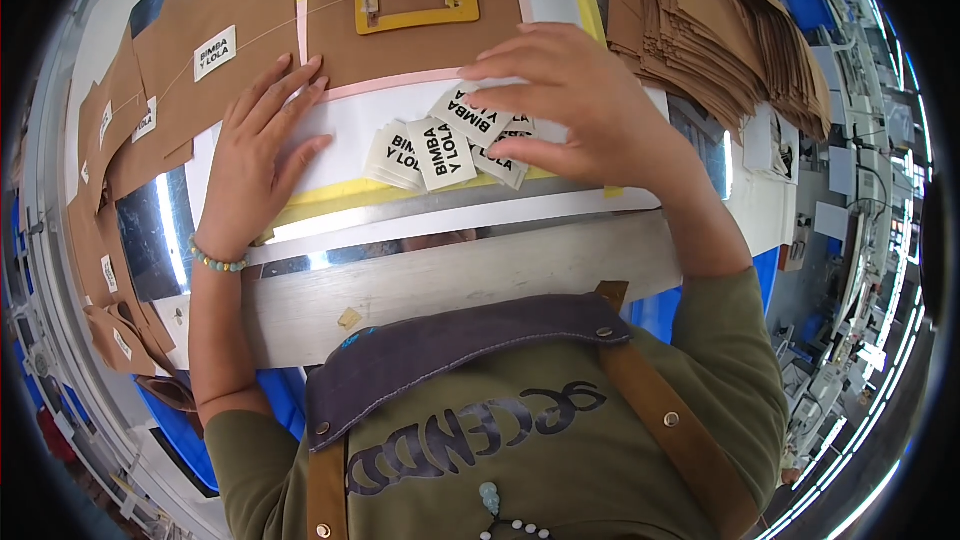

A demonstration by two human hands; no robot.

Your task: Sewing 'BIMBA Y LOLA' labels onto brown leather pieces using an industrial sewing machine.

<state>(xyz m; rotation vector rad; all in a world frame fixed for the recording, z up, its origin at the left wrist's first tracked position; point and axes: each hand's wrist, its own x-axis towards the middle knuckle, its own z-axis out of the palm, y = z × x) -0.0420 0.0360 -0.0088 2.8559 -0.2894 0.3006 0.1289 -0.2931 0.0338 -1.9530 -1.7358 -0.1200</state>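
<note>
Left hand: lay open, palm down, at ten o'clock, with fingertips at the edge of the brown panel.
Right hand: arched half-open at one o'clock over the white labels; touching or just above, impossible to tell.
White labels: overlapped loosely near twelve o'clock, between both hands.
Yellow template: lay beyond, toward twelve.
</note>
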